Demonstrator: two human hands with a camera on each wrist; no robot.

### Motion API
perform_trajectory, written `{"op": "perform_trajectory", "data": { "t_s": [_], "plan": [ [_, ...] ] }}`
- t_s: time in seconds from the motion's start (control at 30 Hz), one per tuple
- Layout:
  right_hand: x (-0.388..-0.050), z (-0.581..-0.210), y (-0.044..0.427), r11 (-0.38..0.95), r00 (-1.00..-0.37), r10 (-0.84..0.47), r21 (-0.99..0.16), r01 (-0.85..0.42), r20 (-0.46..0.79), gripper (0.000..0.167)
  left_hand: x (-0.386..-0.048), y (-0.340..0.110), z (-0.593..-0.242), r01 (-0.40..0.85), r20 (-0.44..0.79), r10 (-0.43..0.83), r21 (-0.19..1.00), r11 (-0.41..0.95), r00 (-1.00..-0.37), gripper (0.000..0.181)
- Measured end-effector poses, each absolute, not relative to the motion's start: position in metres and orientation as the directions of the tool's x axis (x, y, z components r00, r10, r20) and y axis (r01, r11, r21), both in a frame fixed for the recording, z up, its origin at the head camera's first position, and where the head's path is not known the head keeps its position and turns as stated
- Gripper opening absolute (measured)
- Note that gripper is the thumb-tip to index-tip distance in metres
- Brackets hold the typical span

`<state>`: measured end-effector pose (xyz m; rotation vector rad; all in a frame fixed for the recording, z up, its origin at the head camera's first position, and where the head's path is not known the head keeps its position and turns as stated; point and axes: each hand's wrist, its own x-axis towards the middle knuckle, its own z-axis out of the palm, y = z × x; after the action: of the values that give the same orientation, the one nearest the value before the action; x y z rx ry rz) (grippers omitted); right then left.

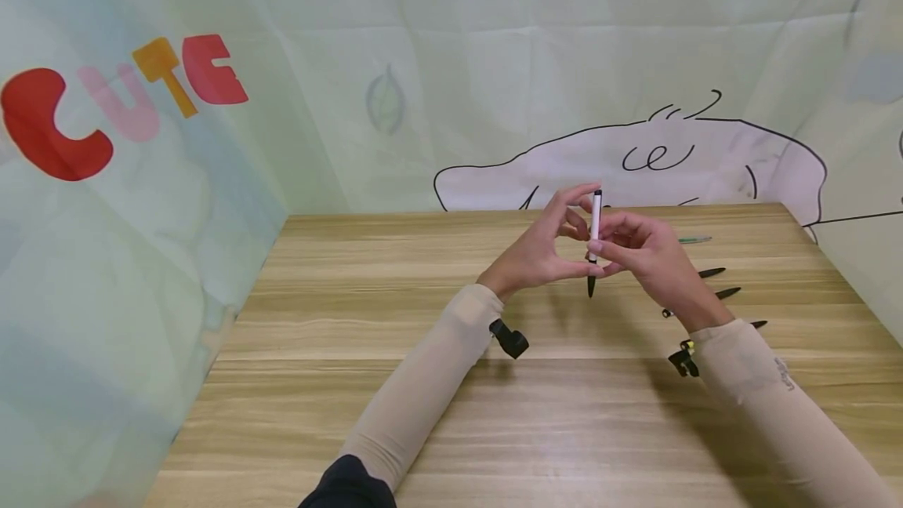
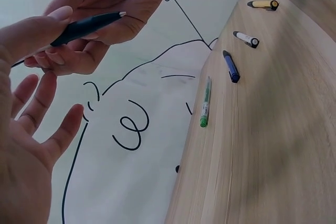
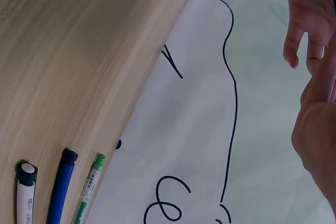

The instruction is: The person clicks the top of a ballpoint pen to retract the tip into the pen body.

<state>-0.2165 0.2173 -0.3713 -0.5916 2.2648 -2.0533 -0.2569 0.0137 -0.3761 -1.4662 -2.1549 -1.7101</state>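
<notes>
A ballpoint pen (image 1: 596,226) with a white barrel, a black top end and a dark tapered tip stands nearly upright above the table. The person's right hand (image 1: 652,253) pinches its barrel between thumb and fingers. Opposite, the left hand (image 1: 532,249) holds it too, index fingertip at the top end and thumb low on the pen. In the left wrist view the pen's dark tip section (image 2: 86,27) points right, its metal point showing; the left hand's other fingers (image 2: 65,127) are spread. The right wrist view catches both hands only at its right edge, with most of the pen cut off.
On the wooden table (image 1: 339,382), to the right, lie a green pen (image 2: 206,103), a blue pen (image 2: 231,66), a white one (image 2: 245,39) and a yellow one (image 2: 262,4). Behind the table hangs a printed cloth (image 1: 395,61); another cloth side stands at left.
</notes>
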Motion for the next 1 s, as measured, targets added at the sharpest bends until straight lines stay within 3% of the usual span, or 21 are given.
{"op": "perform_trajectory", "data": {
  "t_s": [1.0],
  "plan": [
    [-0.217, -0.369, 0.212, 0.058, -0.952, -0.252, -0.979, -0.196, 0.176, 0.028, -0.262, 0.012, -0.382, 0.642, 0.524, 0.648, 0.764, -0.069, -0.553, 0.103]
  ]
}}
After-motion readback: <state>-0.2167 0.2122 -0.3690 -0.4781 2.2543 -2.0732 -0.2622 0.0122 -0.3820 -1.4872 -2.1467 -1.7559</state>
